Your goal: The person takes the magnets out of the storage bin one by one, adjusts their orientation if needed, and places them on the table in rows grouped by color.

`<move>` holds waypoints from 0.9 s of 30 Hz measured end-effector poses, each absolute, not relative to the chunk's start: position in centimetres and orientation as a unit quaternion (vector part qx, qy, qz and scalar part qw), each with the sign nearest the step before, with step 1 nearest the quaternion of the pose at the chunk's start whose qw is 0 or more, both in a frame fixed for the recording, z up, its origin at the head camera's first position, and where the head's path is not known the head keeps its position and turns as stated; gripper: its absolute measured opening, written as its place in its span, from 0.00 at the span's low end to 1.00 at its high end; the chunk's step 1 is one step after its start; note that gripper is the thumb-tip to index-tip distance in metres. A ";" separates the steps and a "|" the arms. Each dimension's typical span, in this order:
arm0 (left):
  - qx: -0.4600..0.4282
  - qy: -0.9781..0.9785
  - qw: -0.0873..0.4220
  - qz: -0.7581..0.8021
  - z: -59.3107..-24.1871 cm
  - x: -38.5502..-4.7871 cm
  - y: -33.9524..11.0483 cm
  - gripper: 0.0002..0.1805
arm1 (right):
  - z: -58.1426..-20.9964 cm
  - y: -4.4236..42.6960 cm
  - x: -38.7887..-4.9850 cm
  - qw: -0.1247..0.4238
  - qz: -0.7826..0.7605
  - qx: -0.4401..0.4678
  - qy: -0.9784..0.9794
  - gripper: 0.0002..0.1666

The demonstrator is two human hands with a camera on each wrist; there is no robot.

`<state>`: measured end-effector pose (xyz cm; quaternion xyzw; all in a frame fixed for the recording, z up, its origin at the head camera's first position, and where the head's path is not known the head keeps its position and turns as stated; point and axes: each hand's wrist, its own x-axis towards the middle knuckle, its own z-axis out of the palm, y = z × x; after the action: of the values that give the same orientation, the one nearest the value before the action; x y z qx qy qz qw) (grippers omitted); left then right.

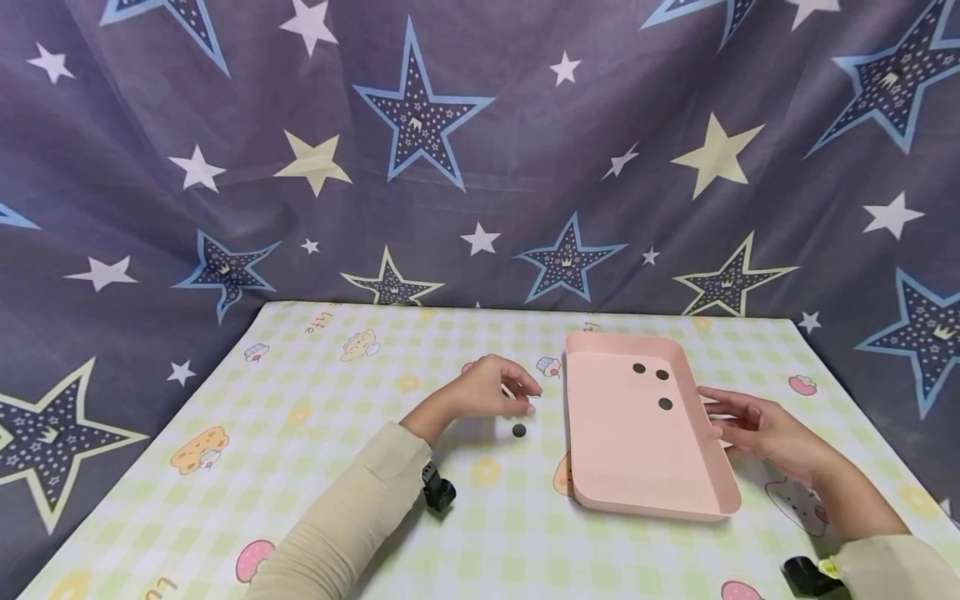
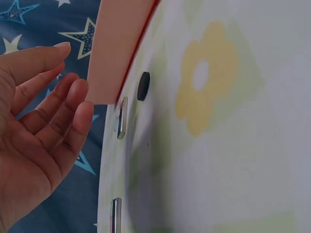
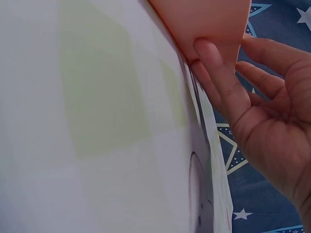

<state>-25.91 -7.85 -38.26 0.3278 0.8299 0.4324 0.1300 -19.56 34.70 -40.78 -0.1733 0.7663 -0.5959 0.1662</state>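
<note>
My left hand (image 1: 491, 387) hovers over the table left of the tray, fingers bent and thumb apart, with nothing visible between them. Near its fingertips, a black disc (image 1: 519, 430) lies on the cloth. The left wrist view shows that disc (image 2: 143, 86) and two small shiny flat pieces, one (image 2: 122, 119) nearer the tray and another (image 2: 115, 216) at the bottom; their kind is unclear. My right hand (image 1: 765, 429) touches the right wall of the pink tray (image 1: 637, 467) with extended fingers. Several black discs, among them one (image 1: 665, 404), lie inside the tray's upper right part.
A checked cloth (image 1: 300, 483) with printed cakes and flowers covers the table. Behind it hangs a dark curtain (image 1: 525, 167) with stars. A black wrist camera (image 1: 438, 492) is on the left sleeve, another (image 1: 810, 577) on the right.
</note>
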 end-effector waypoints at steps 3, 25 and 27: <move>0.325 0.823 0.129 0.448 -38.0 -25.7 -7.6 0.13 | -40.8 34.8 -19.5 0.170 -0.600 -0.177 0.761 0.33; 0.352 0.794 0.119 0.481 -36.0 -25.3 -4.3 0.10 | -40.5 34.5 -19.5 0.157 -0.579 -0.154 0.785 0.36; 0.353 0.796 0.119 0.477 -35.7 -25.4 -3.9 0.10 | -40.4 34.5 -19.5 0.155 -0.577 -0.154 0.787 0.36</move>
<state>-25.36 -3.91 -35.74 0.3535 0.7957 0.4772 0.1194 -19.51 34.51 -40.43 -0.1540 0.7868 -0.5772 0.1552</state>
